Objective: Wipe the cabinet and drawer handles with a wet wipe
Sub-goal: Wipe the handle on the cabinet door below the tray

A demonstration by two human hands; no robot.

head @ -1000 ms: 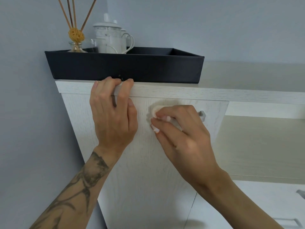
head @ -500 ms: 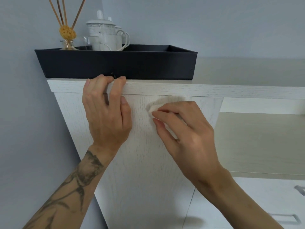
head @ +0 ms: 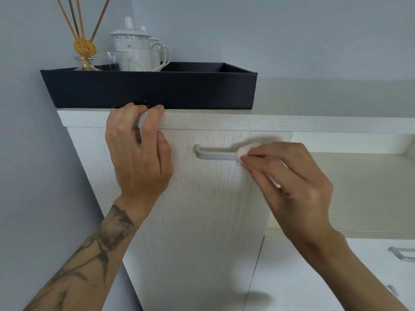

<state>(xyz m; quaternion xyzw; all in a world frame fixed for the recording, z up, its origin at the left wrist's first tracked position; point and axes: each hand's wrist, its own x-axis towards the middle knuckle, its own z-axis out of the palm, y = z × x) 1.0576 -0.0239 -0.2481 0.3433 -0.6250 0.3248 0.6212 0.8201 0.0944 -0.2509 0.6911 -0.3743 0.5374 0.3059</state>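
A silver bar handle [head: 213, 155] is fixed across the top of a white wood-grain cabinet door [head: 202, 221]. My right hand [head: 289, 182] pinches a folded white wet wipe [head: 246, 149] around the handle's right end; the left part of the bar is bare. My left hand [head: 137, 158] grips the cabinet's top edge [head: 224, 122], fingers curled over it and thumb on the door front, to the left of the handle.
A black tray [head: 157, 90] sits on the cabinet top, holding a reed diffuser [head: 84, 48] and white lidded cups [head: 139, 50]. An open shelf [head: 359, 189] lies to the right. Lower right, drawers carry silver handles [head: 402, 254]. A grey wall is on the left.
My right hand has slid with the wipe from the handle's left part to its right end, uncovering the bar. My left hand keeps its grip on the top edge.
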